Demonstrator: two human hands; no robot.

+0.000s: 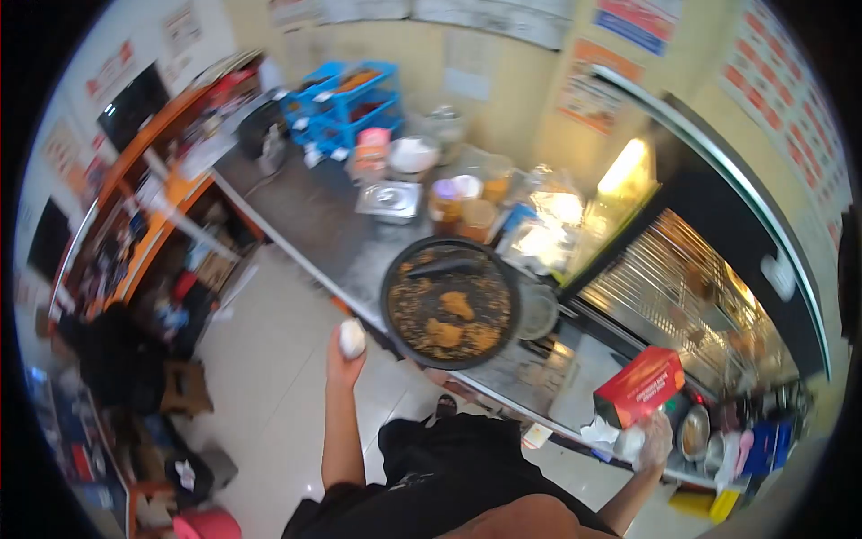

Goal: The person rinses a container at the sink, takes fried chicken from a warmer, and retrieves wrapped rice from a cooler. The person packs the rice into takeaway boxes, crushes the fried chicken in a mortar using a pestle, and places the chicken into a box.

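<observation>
My left hand [345, 357] is closed around a small white object [352, 339], held up left of the counter's front edge; what the object is cannot be made out. My right hand [654, 442], in a clear plastic glove, is at the right beside a red box [639, 386]. White, crumpled material [628, 442] lies against its fingers, which are blurred. Between the two hands, a large round black pan [449, 355] sits on the counter, with brown pieces [456, 305], loose crumbs and a dark utensil [442, 268] in it.
Behind the pan stand jars [478, 218], a metal container [391, 201] and blue stacked baskets [346, 108]. A lit glass display case [691, 287] is at the right. Bowls [694, 433] and a blue box [768, 447] are beyond my right hand. Orange shelving [144, 260] stands left.
</observation>
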